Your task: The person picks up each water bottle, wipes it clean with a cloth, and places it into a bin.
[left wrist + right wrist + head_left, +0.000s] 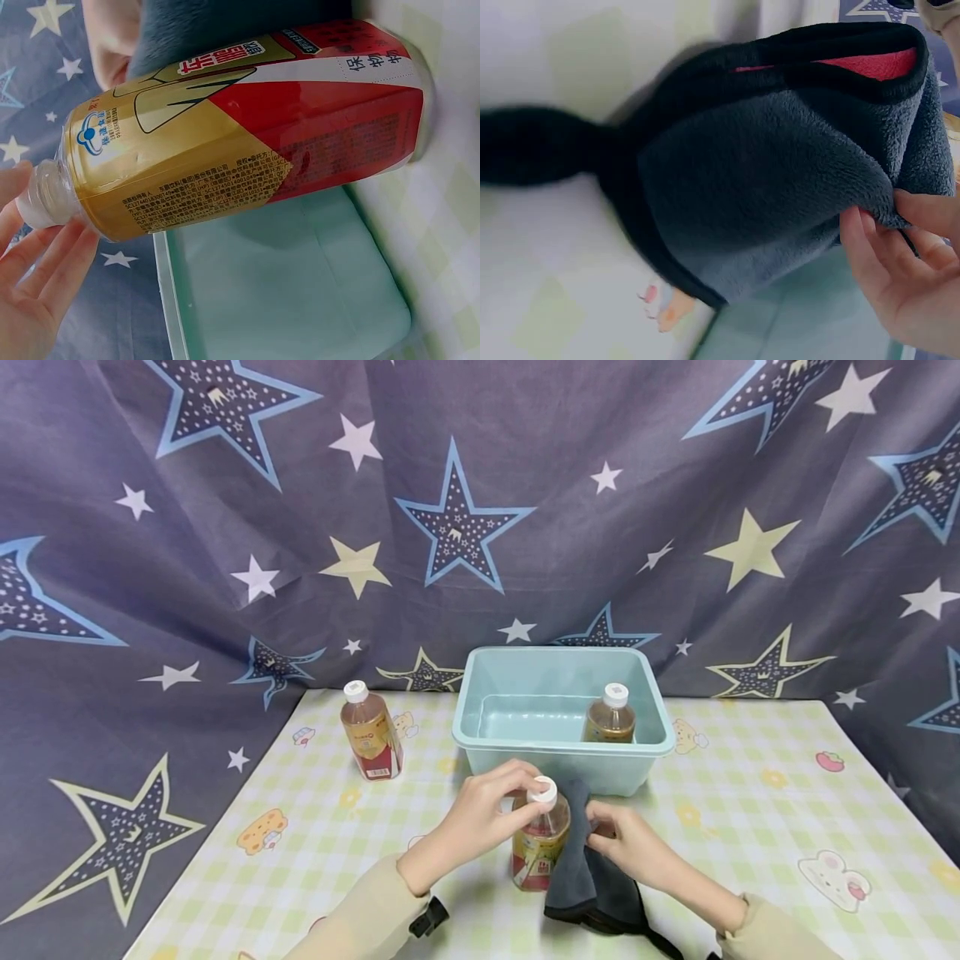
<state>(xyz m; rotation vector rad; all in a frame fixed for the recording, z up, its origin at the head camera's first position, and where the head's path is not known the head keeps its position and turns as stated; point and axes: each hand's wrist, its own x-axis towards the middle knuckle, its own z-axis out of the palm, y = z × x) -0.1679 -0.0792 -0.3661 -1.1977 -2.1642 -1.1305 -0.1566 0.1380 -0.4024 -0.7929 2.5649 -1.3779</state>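
A bottle [534, 853] with a red and gold label stands upright on the table in front of the basin. My left hand [491, 806] pinches its white cap [46, 196] between thumb and fingers. Beside the bottle, touching its right side in the head view, is a dark grey cloth [581, 868] with black edging and a black strap. My right hand [630, 843] pinches a fold of this cloth; in the right wrist view a red lining [877, 66] shows at its opening.
Behind the hands stands a light blue plastic basin [562, 760] holding one bottle [611, 722] on its right side. Another bottle [371, 735] stands at the back left of the checked tablecloth [750, 793]. A star-patterned curtain [570, 568] hangs behind the table.
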